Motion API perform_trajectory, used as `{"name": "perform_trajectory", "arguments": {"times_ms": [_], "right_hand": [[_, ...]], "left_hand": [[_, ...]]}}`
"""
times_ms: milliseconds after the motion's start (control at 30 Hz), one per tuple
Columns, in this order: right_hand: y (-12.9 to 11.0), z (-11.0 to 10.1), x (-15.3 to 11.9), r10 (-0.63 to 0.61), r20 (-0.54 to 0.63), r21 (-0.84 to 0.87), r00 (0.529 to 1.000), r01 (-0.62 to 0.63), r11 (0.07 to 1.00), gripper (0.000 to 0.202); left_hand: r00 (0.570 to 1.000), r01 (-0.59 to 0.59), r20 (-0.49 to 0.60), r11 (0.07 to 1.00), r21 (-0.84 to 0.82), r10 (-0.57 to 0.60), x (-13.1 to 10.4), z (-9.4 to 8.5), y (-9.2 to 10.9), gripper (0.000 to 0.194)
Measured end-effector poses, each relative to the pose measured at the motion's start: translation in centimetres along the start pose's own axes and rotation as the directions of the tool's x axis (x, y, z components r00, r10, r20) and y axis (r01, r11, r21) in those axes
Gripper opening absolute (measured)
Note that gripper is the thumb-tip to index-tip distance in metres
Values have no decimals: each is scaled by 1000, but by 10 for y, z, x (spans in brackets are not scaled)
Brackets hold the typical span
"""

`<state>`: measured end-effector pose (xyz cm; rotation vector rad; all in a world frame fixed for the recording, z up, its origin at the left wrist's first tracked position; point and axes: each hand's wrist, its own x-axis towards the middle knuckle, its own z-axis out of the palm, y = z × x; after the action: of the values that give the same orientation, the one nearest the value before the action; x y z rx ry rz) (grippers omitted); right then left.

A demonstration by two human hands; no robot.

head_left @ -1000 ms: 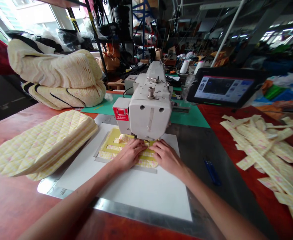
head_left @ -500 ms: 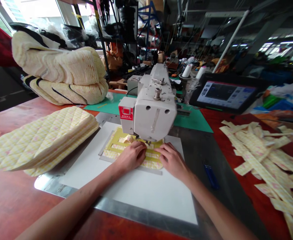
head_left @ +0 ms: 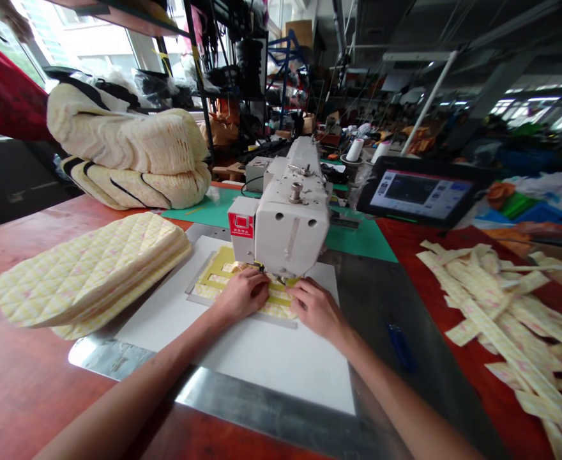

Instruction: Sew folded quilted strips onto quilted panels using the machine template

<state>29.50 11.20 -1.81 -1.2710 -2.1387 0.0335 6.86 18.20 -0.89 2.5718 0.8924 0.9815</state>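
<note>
On a white sheet (head_left: 281,364), a yellow slotted template (head_left: 221,260) lies over a quilted yellow-checked piece (head_left: 278,310), under the head of a white sewing machine (head_left: 290,227). My left hand (head_left: 243,294) rests on the template left of the needle area. Its fingers are curled together on what looks like a narrow fabric strip, mostly hidden by the hand. On the right side of the template is my right hand (head_left: 317,308), fingers stretched and a little apart, their tips touching the work near the needle. Whether they pinch anything does not show.
Quilted pieces (head_left: 89,268) are stacked at left, with a taller padded stack (head_left: 128,140) behind. Cut fabric strips (head_left: 492,306) lie in a heap at right. Blue-handled snips (head_left: 400,345) sit on the metal plate (head_left: 243,396). A control screen (head_left: 422,190) stands behind right.
The view has shifted slightly. The white sheet and template have slid a little left and away from me, under the machine head, with both hands staying on the work.
</note>
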Motion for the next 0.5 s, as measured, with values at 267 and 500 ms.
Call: {"name": "perform_trajectory", "arguments": {"times_ms": [267, 500], "right_hand": [[-10, 2, -10, 32, 29, 26, 999, -33, 999, 27], [-6, -10, -22, 53, 44, 0, 998, -53, 999, 31]], "left_hand": [[998, 29, 60, 996, -88, -23, -13, -7, 8, 19], [997, 40, 69, 991, -126, -31, -11, 2, 20, 21]]}}
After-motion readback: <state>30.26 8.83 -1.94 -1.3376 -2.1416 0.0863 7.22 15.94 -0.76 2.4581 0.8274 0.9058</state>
